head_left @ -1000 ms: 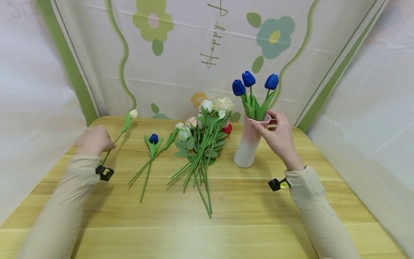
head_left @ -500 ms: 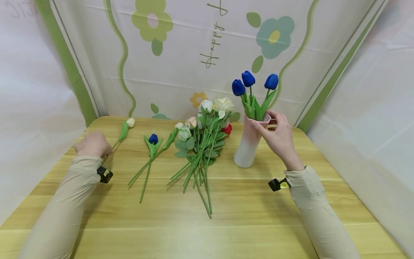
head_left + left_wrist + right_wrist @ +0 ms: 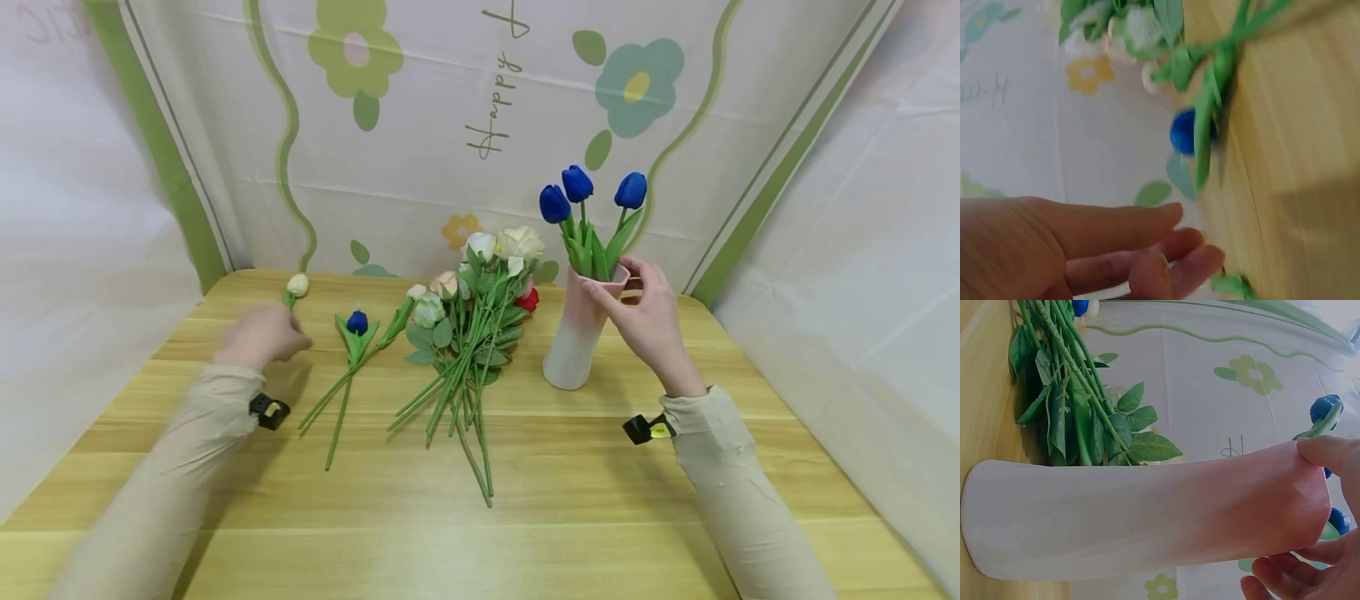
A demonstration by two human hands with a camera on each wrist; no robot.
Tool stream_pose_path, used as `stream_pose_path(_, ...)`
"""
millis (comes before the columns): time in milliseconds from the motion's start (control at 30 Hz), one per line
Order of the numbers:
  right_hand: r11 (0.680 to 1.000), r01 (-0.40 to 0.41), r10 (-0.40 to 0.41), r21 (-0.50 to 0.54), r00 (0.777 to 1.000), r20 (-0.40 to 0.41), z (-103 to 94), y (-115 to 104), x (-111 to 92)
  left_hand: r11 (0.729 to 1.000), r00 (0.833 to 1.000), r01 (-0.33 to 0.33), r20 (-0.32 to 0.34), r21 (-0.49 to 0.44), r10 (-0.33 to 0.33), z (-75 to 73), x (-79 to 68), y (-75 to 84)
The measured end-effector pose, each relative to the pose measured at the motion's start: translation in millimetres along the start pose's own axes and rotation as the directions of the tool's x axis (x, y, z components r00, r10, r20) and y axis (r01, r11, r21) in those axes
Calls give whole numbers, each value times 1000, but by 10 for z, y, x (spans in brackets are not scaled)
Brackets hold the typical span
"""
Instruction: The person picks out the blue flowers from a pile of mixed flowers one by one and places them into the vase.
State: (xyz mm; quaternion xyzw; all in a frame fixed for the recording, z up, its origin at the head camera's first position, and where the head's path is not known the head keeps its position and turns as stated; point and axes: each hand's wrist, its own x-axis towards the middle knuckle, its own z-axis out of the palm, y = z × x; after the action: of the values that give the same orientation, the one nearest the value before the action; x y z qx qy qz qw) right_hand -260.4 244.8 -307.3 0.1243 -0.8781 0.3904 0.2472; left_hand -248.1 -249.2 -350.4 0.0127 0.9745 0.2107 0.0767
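My right hand (image 3: 651, 321) grips the rim of a pink-and-white vase (image 3: 573, 342), thumb on the near side and fingers on the far side. Three blue tulips (image 3: 577, 183) stand in the vase. On the left, my left hand (image 3: 262, 333) is a little blurred over the table. Its fingers are loosely bent with nothing between them in the left wrist view. A white tulip (image 3: 297, 286) lies just behind that hand, its stem mostly hidden. To the hand's right lie a blue tulip (image 3: 357, 322) and a white-budded tulip (image 3: 415, 292), their stems crossing.
A loose bunch of roses (image 3: 480, 317), white, cream, peach and red, lies mid-table with its stems towards me. The wooden table (image 3: 420, 550) ends at a printed cloth backdrop (image 3: 420, 167). White cloth walls (image 3: 862, 208) flank both sides.
My left hand has let go of the white tulip, now lower on the table, and moved right towards the blue tulip. The right hand and vase have stayed still.
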Motion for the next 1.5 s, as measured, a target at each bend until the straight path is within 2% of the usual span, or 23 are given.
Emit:
stream_pose_path(167, 1000, -4, 4, 0, 1000, 3, -4, 0, 0, 995, 995, -98, -11, 4, 98, 273, 4, 382)
stream_pose_path(267, 1000, -5, 5, -6, 1000, 1, -4, 2, 0, 991, 992, -117, -36, 60, 119, 403, -14, 528)
stream_pose_path(367, 1000, -4, 4, -11, 1000, 1, -3, 0, 0, 989, 993, -101, -57, 109, 108, 467, -38, 585)
stream_pose_path(700, 1000, 4, -4, 0, 1000, 3, -1, -3, 5, 990, 998, -46, -36, 134, 51, 514, 22, 527)
stream_pose_path(1033, 1000, -3, 3, -12, 1000, 7, -5, -7, -1, 990, 997, -74, -4, 121, 75, 485, 14, 520)
stream_pose_path(1167, 1000, -1, 1, -10, 1000, 6, -3, 5, -1, 991, 993, -118, -3, 68, 118, 437, -5, 509)
stream_pose_path(1300, 1000, 3, -3, -10, 1000, 7, -1, 7, -4, 987, 987, -158, -31, 38, 159, 349, -15, 462)
stream_pose_path(1500, 1000, -1, 1, -3, 1000, 10, -4, -1, -9, 989, 985, -139, -98, 45, 143, 173, 5, 349)
